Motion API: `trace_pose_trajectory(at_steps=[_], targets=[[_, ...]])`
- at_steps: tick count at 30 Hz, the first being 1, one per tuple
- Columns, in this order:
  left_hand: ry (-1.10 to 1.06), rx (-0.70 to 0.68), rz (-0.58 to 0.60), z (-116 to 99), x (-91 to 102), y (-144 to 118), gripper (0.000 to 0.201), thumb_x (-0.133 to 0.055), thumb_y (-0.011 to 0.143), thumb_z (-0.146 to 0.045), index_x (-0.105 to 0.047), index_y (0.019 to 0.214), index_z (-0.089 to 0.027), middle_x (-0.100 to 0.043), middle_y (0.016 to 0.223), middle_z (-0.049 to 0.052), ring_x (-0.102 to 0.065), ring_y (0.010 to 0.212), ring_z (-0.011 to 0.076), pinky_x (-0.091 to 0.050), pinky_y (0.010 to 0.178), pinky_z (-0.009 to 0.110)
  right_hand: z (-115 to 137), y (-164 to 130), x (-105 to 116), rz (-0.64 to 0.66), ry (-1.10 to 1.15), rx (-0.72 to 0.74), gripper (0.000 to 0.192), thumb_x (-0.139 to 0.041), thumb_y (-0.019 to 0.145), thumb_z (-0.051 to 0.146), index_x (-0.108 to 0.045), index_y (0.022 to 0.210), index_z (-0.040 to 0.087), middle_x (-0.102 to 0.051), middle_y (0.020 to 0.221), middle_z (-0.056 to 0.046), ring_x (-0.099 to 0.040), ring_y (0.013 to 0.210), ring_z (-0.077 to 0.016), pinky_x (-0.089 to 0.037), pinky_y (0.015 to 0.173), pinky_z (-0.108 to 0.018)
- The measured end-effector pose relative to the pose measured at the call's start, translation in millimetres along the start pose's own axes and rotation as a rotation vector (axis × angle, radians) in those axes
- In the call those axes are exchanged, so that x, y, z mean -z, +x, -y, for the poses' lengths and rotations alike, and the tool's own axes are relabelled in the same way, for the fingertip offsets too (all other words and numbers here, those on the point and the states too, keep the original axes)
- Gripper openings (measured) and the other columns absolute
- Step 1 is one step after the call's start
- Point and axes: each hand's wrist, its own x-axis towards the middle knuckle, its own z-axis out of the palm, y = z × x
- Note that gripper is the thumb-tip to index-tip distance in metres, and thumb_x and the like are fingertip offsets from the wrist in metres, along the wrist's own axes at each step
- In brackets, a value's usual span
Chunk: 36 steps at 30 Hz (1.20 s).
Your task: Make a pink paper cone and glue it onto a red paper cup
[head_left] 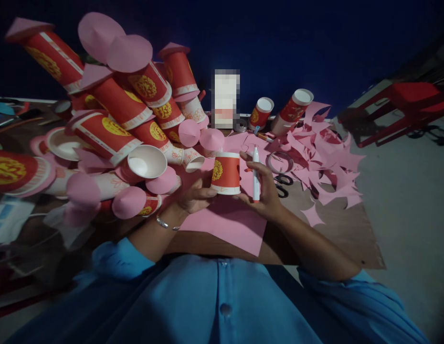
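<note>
A red paper cup [227,173] with a yellow round emblem and pale edges is held between my two hands above the pink paper sheet [239,229]. My left hand [196,195] grips its lower left side, fingers partly hidden behind it. My right hand [267,191] has its fingertips at the cup's right side. It also holds a white marker pen [256,179], upright, tip end up and red at its lower end. Right of that hand lie black-handled scissors [283,184] and a roll of tape [280,162], partly covered by the hand.
Red cup towers with pink paper cones [131,55] crowd the left. Pink paper offcuts [325,148] heap at the right. Two cup stacks [291,112] stand at the back, near a blurred pale object [226,98]. A red stool [404,105] stands beyond the table's right edge.
</note>
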Motion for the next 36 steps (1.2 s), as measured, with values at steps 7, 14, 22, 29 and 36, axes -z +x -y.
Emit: trace_pose_trajectory(at_steps=[7, 14, 22, 29, 36], targets=[[-0.003, 0.022, 0.089, 0.8, 2.6, -0.7, 0.062, -0.089, 0.070, -0.045, -0.073, 0.122, -0.015, -0.080, 0.119, 0.015, -0.068, 0.130, 0.0428, -0.054, 0.109, 0.055, -0.7, -0.1, 2.2, 0.004, -0.022, 0.053, 0.077, -0.081, 0.092, 0.044, -0.038, 0.154, 0.030, -0.057, 0.155, -0.017, -0.056, 0.147, -0.0355, -0.052, 0.118, -0.059], [0.111, -0.090, 0.048, 7.6, 5.3, 3.1, 0.075, -0.093, 0.072, -0.035, -0.065, 0.140, -0.022, -0.077, 0.128, 0.014, -0.069, 0.129, 0.0374, -0.055, 0.109, 0.051, -0.3, 2.8, 3.0, 0.032, -0.227, 0.128, 0.078, -0.079, 0.093, 0.044, -0.036, 0.156, 0.032, -0.062, 0.147, -0.017, -0.059, 0.141, -0.0377, -0.050, 0.117, -0.067], [0.155, -0.096, -0.044, 4.7, 5.7, 2.4, 0.079, -0.095, 0.071, -0.038, -0.064, 0.141, -0.020, -0.078, 0.123, 0.013, -0.073, 0.116, 0.0327, -0.058, 0.094, 0.041, 16.6, 4.2, 8.6, -0.159, -0.265, 0.191, 0.062, -0.066, 0.104, 0.038, -0.041, 0.160, 0.028, -0.074, 0.125, -0.012, -0.074, 0.114, -0.0291, -0.065, 0.095, -0.050], [0.191, -0.104, -0.148, 5.4, 6.9, 0.4, 0.077, -0.093, 0.071, -0.045, -0.065, 0.138, -0.021, -0.078, 0.114, 0.009, -0.070, 0.115, 0.0341, -0.056, 0.095, 0.043, 43.0, 4.6, 15.1, -0.129, -0.257, 0.271, 0.023, -0.056, 0.107, 0.027, -0.070, 0.123, 0.019, -0.070, 0.083, -0.004, -0.069, 0.067, -0.0165, -0.058, 0.057, -0.028], [0.216, -0.127, -0.182, 12.3, 15.2, 0.0, 0.072, -0.092, 0.070, -0.043, -0.067, 0.133, -0.020, -0.078, 0.098, 0.006, -0.071, 0.108, 0.0317, -0.053, 0.101, 0.045, 50.4, 4.6, 9.0, -0.087, -0.209, 0.233, 0.011, -0.061, 0.099, 0.015, -0.063, 0.108, 0.020, -0.078, 0.081, -0.004, -0.077, 0.071, -0.0177, -0.062, 0.062, -0.027]])
